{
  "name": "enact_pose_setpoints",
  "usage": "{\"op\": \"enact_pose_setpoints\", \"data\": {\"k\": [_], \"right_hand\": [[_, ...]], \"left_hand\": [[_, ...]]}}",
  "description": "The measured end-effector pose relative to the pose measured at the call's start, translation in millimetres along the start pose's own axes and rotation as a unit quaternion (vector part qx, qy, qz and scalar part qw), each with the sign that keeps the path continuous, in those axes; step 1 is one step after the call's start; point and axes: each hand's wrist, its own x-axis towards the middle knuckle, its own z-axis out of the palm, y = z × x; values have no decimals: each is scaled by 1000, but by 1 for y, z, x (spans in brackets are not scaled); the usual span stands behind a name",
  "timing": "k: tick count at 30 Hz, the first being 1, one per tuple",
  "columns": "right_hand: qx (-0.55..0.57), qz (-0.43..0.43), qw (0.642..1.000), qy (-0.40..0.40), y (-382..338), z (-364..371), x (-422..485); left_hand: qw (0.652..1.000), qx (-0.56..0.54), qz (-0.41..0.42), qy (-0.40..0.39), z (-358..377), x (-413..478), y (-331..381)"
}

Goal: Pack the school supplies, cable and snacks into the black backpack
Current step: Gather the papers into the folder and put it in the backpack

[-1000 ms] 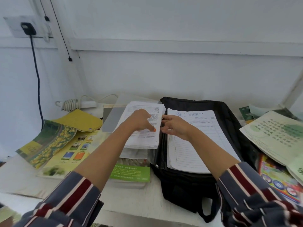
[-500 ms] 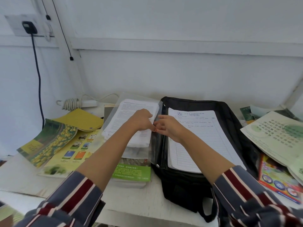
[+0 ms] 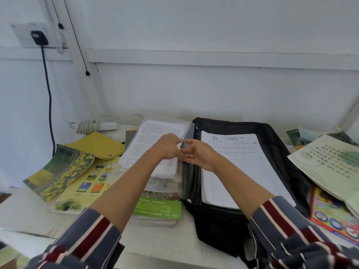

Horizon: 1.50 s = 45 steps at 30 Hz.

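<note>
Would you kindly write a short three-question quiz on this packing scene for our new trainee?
1. True or false: the left hand holds the printed paper stack beside the open black backpack.
2. What does the right hand pinch? A. the clear plastic sleeve B. a pencil C. a snack bag
3. Fill in: the coiled white cable lies by the wall, to the backpack's ___.
Key: 1 true; 2 A; 3 left.
</note>
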Motion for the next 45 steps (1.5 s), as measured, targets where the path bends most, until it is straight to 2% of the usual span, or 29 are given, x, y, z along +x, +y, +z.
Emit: {"op": "enact_pose_setpoints", "data": {"k": [6, 10, 12, 14, 16, 18, 20, 29, 34, 45], "right_hand": [[6, 4, 1000, -15, 0, 3, 1], [11, 3, 1000, -23, -2, -1, -1], [11, 2, 1000, -29, -2, -2, -1], [7, 1, 1000, -28, -1, -2, 0], [-5, -3, 1000, -21, -1, -1, 0], [-21, -10, 1000, -12, 0, 0, 0], [-35, -17, 999, -5, 1, 0, 1], [-167, -48, 983, 62, 1, 16, 4], [-178, -40, 980, 73, -5, 18, 3], [-212, -38, 973, 88, -1, 15, -9]], "left_hand": [[1000, -16, -1, -15, 3, 2, -2], [996, -52, 26, -66, 1, 0, -7], [995, -93, 33, -30, -7, -4, -13], [988, -138, -15, 75, -21, -5, -33], [972, -125, -112, 161, -32, -3, -60], [960, -83, -218, 158, -35, -2, -83], [951, -92, -265, 128, -32, -8, -91], [952, -129, -253, 113, -34, -10, -101], [958, -105, -251, 94, -43, -13, -101], [969, -64, -203, 128, -53, -17, -85]]}}
